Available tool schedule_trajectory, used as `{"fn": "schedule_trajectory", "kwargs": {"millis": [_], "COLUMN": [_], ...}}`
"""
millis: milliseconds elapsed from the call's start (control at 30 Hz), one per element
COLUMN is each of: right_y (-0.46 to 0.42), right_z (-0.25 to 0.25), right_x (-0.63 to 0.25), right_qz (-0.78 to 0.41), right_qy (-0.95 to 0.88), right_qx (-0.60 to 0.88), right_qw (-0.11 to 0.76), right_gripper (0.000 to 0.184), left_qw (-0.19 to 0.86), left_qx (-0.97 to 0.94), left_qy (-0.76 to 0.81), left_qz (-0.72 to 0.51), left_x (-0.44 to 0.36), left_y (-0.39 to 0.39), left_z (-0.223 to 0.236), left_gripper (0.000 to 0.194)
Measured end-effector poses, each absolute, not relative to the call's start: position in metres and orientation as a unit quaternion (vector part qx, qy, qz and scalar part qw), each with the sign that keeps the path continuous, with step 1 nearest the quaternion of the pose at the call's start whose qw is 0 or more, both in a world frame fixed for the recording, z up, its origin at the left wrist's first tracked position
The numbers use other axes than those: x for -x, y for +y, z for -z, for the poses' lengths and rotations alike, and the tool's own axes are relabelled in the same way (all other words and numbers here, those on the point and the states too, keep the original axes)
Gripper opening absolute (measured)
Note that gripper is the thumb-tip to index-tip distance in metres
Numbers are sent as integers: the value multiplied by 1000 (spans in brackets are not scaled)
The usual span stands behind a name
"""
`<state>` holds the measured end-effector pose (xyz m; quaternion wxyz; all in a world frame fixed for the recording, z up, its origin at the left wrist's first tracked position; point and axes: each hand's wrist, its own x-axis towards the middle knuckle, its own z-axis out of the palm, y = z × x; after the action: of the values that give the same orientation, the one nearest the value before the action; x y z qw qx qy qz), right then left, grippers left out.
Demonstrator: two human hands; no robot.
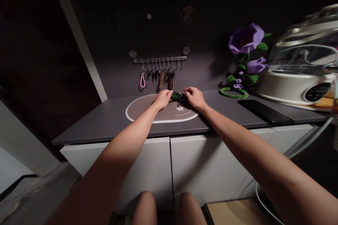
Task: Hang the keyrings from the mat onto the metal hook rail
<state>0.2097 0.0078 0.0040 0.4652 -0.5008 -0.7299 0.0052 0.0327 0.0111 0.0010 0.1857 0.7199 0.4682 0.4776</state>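
A black car key fob [175,96] with green-outlined buttons is held just above an oval grey-brown mat [142,109] with a white rim. My left hand [163,99] pinches the fob's left end between thumb and fingers. At its other end, the fingers of my right hand [194,97] are closed around a dark part that I cannot make out clearly, perhaps joined to the fob. Behind both hands, several keys [162,76] and a pink strap loop [143,81] hang from a clear hook rail [160,59] on the wall.
On the grey counter [105,123], a black phone [264,111] lies to the right. Purple artificial flowers [246,38] with a green ring base [233,93] stand behind it. A white appliance [287,86] and its cable [311,142] occupy the far right. White cabinet doors [148,158] are below.
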Motion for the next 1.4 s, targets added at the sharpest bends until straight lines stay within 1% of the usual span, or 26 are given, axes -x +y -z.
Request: {"fn": "schedule_trajectory", "kwargs": {"millis": [167, 300, 500, 633, 833, 1067, 1267, 1400], "right_y": [4, 2, 0, -5, -11, -10, -11, -14], "right_z": [-5, -6, -6, -6, -8, -6, -6, -8], "right_x": [-209, -208, -208, -206, -201, -196, -195, -193], "right_qz": [-6, -12, -13, -6, 6, 52, 71, 115], "right_qy": [-736, -747, -766, -774, -770, -748, -751, -752], "right_qx": [503, 494, 471, 442, 398, 376, 375, 373], "right_qw": [452, 445, 437, 453, 499, 545, 539, 531], "right_gripper": [25, 24, 22, 23, 25, 28, 27, 24], "left_qw": [301, 367, 458, 505, 546, 573, 588, 602], "left_qx": [-630, -558, -475, -455, -421, -403, -396, -379], "left_qy": [446, 427, 378, 330, 282, 248, 213, 206], "left_qz": [-560, -609, -649, -655, -667, -668, -672, -672], "left_x": [-33, -33, -33, -34, -34, -35, -36, -36], "left_y": [12, 11, 9, 6, 2, 1, -2, -3], "left_z": [-4, -9, -12, -14, -18, -20, -23, -24], "left_gripper": [29, 27, 26, 24, 20, 18, 17, 14]}}
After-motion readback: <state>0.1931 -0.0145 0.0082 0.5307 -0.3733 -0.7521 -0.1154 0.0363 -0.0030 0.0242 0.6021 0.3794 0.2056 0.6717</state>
